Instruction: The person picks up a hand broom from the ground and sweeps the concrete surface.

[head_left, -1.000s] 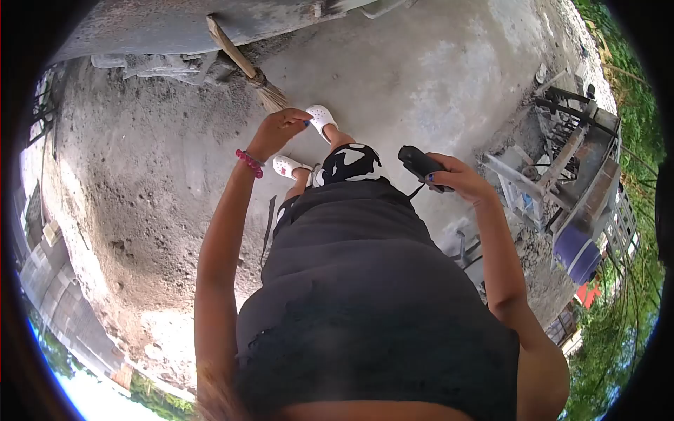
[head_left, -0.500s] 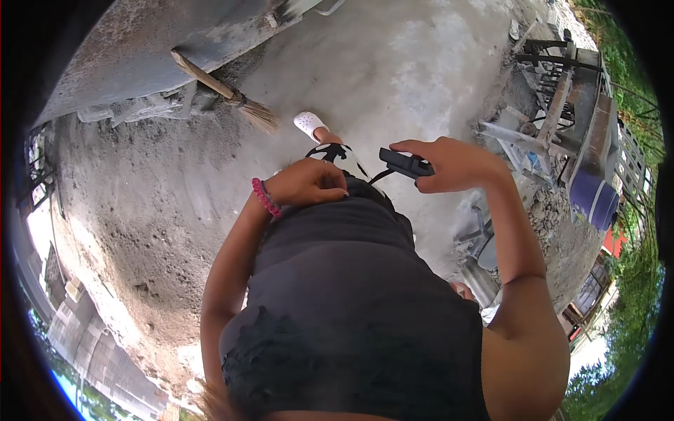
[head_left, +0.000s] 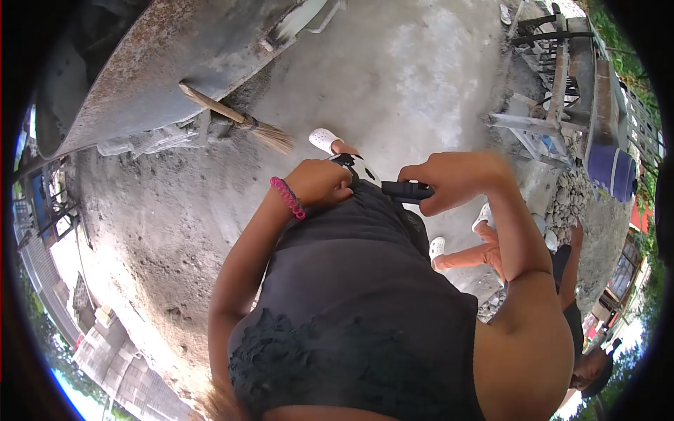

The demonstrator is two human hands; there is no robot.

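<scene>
Head view shows hands (head_left: 456,181), right gripping black device (head_left: 406,191).

Left hand (head_left: 319,182) curled; right hand (head_left: 456,181) pinching.

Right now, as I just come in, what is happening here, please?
A person stands outdoors, holding a small black handheld device at the waist with the right hand. The left hand, with a pink coiled bracelet on its wrist, is curled against the front of the clothes; whether it grips something, I cannot tell. A straw broom is beside a rusty metal panel, with no hand on it. Another person is at the right side of the view.
</scene>
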